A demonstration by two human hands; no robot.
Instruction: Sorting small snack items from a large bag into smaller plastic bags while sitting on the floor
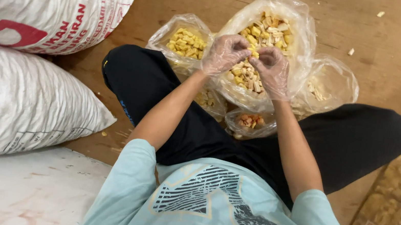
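I sit cross-legged on a wooden floor. Both hands wear thin clear plastic gloves. My left hand (225, 53) and my right hand (272, 70) meet fingertip to fingertip over a large clear plastic bag (301, 35) full of yellow and pale snack pieces. A small yellow piece (255, 54) is pinched between the fingers of both hands. A smaller clear bag of yellow pieces (185, 41) stands to the left of the large one.
Another clear bag (336, 84) lies at the right, and a small bag with orange pieces (251, 121) sits between my legs. Big white woven sacks (27, 53) are stacked at the left. Packed snack bags (397, 205) lie at the right edge. Crumbs dot the floor.
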